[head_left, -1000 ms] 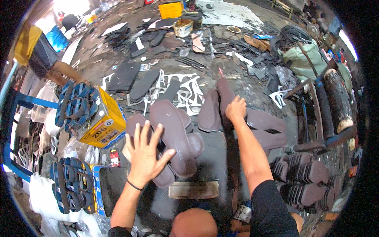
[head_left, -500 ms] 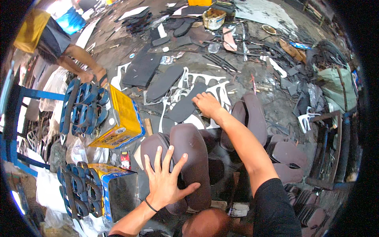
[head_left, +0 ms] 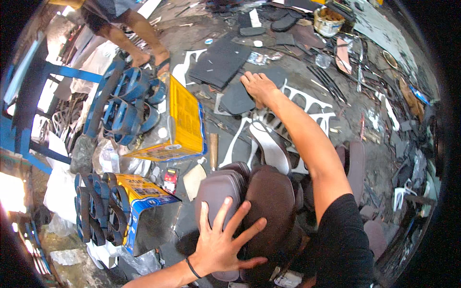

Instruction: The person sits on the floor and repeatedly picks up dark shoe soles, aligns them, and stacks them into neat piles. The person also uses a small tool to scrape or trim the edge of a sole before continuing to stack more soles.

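My left hand [head_left: 222, 245] lies with fingers spread over two side-by-side stacks of brown shoe soles. Its fingertips touch the left stack [head_left: 218, 187] and reach the near part of the right stack [head_left: 270, 197]. Farther out, my right hand [head_left: 259, 89] has its fingers bent over a dark grey sole [head_left: 235, 100], which lies at the place of another grey sole. The fingertips are partly hidden. White cut-out strap pieces [head_left: 305, 101] lie below my right forearm. Beside them is a white and dark strap-like piece [head_left: 270, 146].
At left, blue sandals [head_left: 132, 110] sit against a yellow tin [head_left: 187, 117], with more on a second tin [head_left: 151, 201]. A black sheet stack [head_left: 218, 62] lies beyond my right hand. Another person's legs [head_left: 144, 41] stand at the upper left. Scraps and a bucket [head_left: 328, 23] litter the floor.
My right hand has moved away from me and left with the grey sole, off the white strap pieces to the other sole. The view has swung left; my left hand stays on the brown stacks.
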Motion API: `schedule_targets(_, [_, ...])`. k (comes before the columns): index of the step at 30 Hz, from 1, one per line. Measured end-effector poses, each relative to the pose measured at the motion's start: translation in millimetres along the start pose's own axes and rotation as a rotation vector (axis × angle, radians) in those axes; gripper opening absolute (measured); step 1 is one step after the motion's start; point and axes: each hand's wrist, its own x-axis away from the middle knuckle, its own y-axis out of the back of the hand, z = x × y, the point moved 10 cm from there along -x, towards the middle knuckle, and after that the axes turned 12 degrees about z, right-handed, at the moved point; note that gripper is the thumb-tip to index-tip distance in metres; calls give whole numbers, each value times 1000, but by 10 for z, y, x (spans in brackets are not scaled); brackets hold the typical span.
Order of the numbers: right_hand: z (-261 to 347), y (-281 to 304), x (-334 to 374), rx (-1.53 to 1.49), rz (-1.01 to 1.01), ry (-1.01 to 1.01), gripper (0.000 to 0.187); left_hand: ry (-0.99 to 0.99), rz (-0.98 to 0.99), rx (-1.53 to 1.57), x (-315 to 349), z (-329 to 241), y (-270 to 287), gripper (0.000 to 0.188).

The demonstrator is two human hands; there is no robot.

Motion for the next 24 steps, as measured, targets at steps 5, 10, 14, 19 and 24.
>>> schedule_targets(5, [245, -484, -659, -308, 562, -33, 112, 41, -45, 50, 93, 83, -63, 84])
schedule_targets(10, [169, -545, -849, -197, 538, -92, 102, -6, -9, -65, 31, -11, 131, 106])
schedule_targets(14, [152, -161, -715, -75, 312, 43, 97, 77, 25, -14, 101, 122, -153, 82])
schedule_targets(19, [-327, 432, 858, -45, -159, 184, 48, 4, -6, -66, 24, 99, -195, 90])
schedule_targets(24, [-188, 542, 2826, 104, -593, 388, 20, 75, 15, -153, 92, 61, -133, 94])
